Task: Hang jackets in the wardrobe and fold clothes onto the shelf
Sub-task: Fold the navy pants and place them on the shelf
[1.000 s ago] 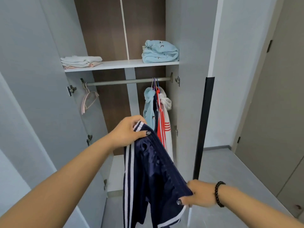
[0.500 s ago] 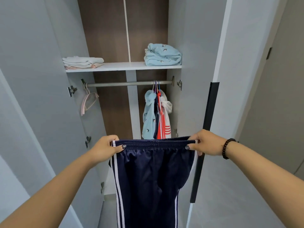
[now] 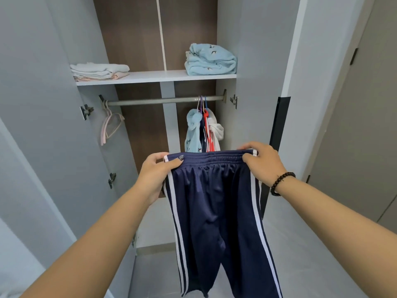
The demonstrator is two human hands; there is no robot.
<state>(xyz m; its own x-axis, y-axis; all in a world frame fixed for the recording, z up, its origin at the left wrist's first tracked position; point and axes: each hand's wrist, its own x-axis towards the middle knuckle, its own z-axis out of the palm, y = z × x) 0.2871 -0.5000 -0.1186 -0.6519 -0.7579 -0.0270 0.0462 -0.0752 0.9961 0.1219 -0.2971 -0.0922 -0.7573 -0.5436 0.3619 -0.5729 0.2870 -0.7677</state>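
Note:
Navy track pants (image 3: 217, 211) with white side stripes hang straight down in front of the open wardrobe. My left hand (image 3: 156, 175) pinches the left end of the waistband, and my right hand (image 3: 263, 162) grips the right end. The waistband is stretched flat between them. Above is the white shelf (image 3: 154, 76), with a folded pale pile (image 3: 100, 70) on its left and a folded light-blue garment (image 3: 211, 60) on its right. Several jackets (image 3: 204, 132) hang at the right end of the rail (image 3: 159, 101).
Empty pink hangers (image 3: 108, 125) hang at the rail's left end. The grey wardrobe doors stand open on both sides, the right one with a black edge strip (image 3: 279, 125). A closed door (image 3: 365, 125) is on the right. The floor below is grey.
My right hand rose from the pants' lower part to the waistband's right end. The pants went from bunched in my left hand to spread flat between both hands, held a bit higher and closer.

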